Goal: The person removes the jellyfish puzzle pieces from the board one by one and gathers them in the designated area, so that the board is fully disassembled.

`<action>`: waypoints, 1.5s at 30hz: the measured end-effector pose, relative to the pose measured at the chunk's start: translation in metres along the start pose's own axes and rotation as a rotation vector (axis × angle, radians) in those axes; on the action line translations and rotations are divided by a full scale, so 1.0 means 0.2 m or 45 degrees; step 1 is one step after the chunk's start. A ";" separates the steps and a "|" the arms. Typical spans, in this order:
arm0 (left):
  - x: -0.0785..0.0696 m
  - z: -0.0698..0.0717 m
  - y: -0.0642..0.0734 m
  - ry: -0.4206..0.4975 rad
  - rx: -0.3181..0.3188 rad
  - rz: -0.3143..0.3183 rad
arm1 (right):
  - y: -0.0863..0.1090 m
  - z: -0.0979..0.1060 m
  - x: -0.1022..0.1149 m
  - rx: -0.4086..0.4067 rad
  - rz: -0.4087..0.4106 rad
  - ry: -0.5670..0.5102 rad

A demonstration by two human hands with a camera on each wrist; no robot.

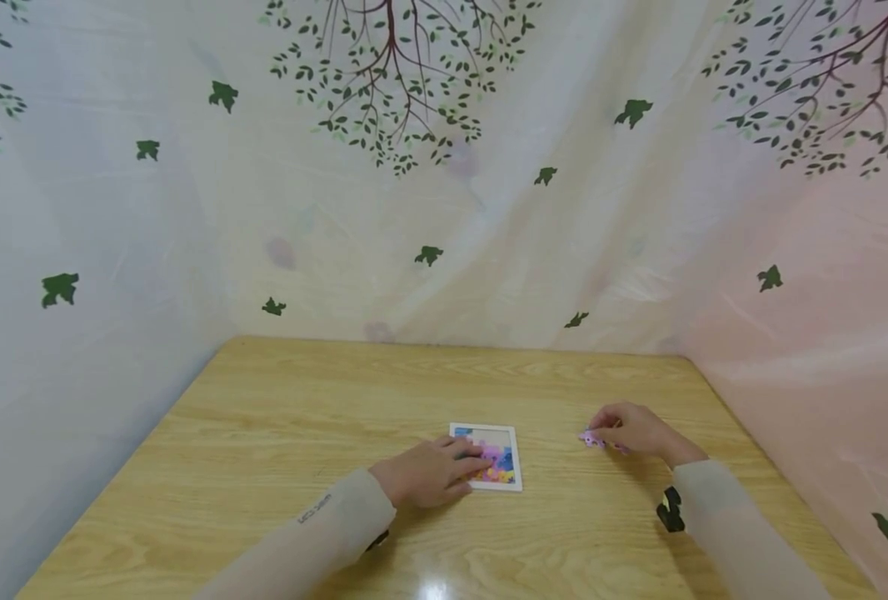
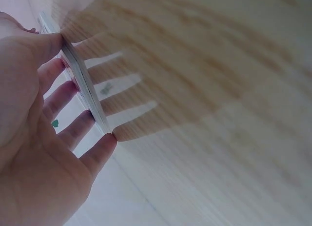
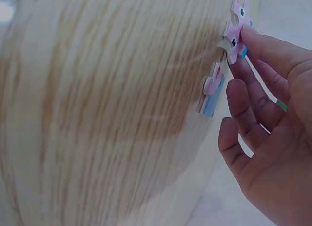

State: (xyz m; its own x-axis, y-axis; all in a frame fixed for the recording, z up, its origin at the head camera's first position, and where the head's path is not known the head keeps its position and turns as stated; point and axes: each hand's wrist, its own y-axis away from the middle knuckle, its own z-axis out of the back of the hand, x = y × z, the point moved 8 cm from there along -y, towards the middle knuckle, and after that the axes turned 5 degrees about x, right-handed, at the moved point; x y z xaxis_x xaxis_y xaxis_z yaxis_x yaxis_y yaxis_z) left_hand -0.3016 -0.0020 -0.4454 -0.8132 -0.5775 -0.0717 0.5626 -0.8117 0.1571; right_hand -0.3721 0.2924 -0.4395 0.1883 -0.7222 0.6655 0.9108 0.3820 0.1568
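Observation:
A jigsaw puzzle (image 1: 506,460) in a white frame lies on the wooden table, its upper part showing a pale bare area. Across its left side rests my left hand (image 1: 432,471), fingers spread and fairly straight; the left wrist view has the fingertips along the edge of the frame (image 2: 80,72). Off to the right, my right hand (image 1: 635,429) pinches a pink puzzle piece (image 3: 237,38) with eye marks between thumb and fingers. Beside it on the table is another puzzle piece (image 3: 212,92), pink and light blue, partly hidden by the hand in the head view.
The wood-grain table (image 1: 324,392) reaches back to a pale curtain (image 1: 339,250) printed with leaves and branches. Curtain sides also close in the table at left and right. Both forearms wear light sleeves (image 1: 736,517), with a dark device near the right wrist.

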 end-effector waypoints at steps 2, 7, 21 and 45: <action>0.00 0.00 0.00 -0.003 -0.002 -0.003 | 0.00 -0.01 -0.01 0.008 -0.010 -0.002; -0.01 0.00 0.00 -0.006 -0.008 -0.004 | -0.01 -0.01 -0.02 0.008 -0.011 0.000; 0.00 0.00 -0.01 -0.006 0.011 0.012 | -0.02 0.01 -0.04 -0.005 0.007 0.005; -0.02 0.00 0.01 -0.015 -0.008 0.033 | -0.21 -0.16 0.28 -0.040 0.188 0.121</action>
State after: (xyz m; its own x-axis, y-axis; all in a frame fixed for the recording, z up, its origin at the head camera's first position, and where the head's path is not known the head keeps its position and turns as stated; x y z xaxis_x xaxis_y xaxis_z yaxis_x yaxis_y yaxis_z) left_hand -0.2967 -0.0006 -0.4450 -0.8001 -0.5972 -0.0561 0.5843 -0.7971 0.1522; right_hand -0.3873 0.2176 -0.4315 0.3534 -0.7116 0.6072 0.8815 0.4706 0.0385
